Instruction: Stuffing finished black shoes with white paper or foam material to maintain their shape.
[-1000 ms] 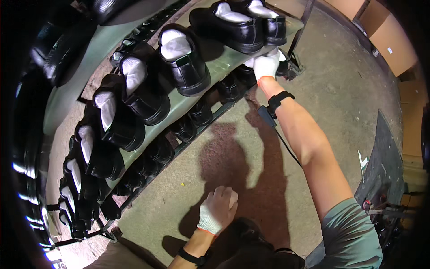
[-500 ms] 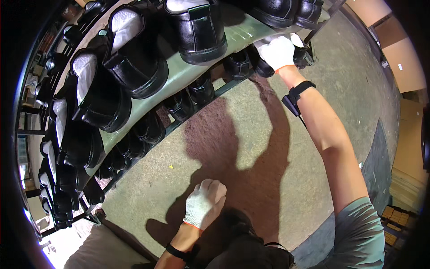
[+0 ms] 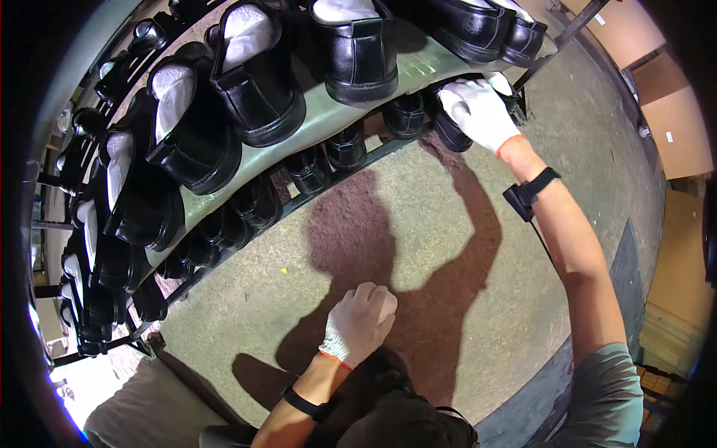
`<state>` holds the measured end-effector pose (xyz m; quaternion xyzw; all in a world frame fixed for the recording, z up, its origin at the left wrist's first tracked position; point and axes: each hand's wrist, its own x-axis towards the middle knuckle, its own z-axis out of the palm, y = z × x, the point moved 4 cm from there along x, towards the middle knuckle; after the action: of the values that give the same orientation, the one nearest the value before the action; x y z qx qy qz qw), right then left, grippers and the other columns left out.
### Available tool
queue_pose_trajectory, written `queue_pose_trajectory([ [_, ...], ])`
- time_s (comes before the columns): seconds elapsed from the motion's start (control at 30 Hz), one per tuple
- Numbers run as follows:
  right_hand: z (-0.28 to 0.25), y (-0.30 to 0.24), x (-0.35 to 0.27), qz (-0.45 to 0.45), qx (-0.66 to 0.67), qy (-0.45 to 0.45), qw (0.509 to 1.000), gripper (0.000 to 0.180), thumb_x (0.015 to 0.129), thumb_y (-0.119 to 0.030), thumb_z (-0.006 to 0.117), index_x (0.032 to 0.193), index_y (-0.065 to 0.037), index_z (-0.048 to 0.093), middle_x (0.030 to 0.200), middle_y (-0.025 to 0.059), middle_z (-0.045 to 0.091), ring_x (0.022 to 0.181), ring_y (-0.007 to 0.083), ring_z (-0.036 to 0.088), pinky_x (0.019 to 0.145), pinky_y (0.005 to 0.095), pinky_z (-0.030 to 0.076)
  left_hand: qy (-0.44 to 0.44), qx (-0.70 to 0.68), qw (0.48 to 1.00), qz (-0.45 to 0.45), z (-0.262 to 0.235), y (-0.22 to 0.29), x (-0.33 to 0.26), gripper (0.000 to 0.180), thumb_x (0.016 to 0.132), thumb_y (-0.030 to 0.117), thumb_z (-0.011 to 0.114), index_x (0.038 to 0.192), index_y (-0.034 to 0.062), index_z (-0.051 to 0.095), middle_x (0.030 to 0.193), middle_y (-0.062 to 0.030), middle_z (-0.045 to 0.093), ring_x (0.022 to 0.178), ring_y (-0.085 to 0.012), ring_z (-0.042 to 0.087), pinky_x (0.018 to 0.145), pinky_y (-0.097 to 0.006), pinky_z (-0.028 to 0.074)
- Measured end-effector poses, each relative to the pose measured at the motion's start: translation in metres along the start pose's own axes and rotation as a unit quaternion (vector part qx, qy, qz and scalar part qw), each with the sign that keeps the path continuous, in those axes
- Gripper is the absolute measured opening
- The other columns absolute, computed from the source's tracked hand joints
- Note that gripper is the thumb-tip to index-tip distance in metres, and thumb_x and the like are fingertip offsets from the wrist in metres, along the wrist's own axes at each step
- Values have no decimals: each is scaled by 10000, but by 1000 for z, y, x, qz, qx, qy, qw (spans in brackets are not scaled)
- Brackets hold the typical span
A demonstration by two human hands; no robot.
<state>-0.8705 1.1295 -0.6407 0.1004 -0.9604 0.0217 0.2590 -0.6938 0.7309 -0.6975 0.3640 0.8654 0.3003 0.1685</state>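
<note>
My right hand [image 3: 482, 112], in a white knit glove with an orange cuff, reaches under the upper shelf near its right end. Its fingers curl over the top of a black leather shoe [image 3: 452, 136] on the lower level; the fingertips are partly hidden inside the opening. The heel of this shoe sticks out farther than the black shoe [image 3: 404, 117] to its left. My left hand [image 3: 358, 322], gloved alike, hangs closed in front of my body above the floor, with nothing visible in it.
A curved rack carries black shoes stuffed with white paper [image 3: 249, 75] on its pale upper shelf [image 3: 418, 67]. Several more stand below, behind a dark metal rail [image 3: 299, 201]. Cardboard boxes [image 3: 676, 127] stand at the right. My shadow falls on the concrete floor [image 3: 246, 313].
The shoe under my right hand has come out slightly toward me. My left hand has risen a little to the right. The rack sits farther right in view.
</note>
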Motion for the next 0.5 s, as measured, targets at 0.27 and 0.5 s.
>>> queue_pose_trajectory([
  [0.27, 28, 25, 23, 84, 8, -162, 983, 228, 968, -228, 736, 1115, -71, 814, 1084, 196, 807, 982, 413, 758, 895, 489, 594, -43, 6, 999, -17, -3, 8, 6, 446, 905, 242, 826, 1293, 82, 674, 1262, -149, 702, 1107, -394, 730, 908, -501, 626],
  [0.5, 27, 11, -16, 95, 5, 114, 989, 113, 944, -191, 809, 1028, -119, 833, 960, 133, 766, 952, 356, 751, 847, 451, 612, 26, -10, 999, -38, -16, -16, -2, 460, 909, 263, 841, 1301, 83, 681, 1252, -136, 698, 1078, -403, 725, 910, -503, 624],
])
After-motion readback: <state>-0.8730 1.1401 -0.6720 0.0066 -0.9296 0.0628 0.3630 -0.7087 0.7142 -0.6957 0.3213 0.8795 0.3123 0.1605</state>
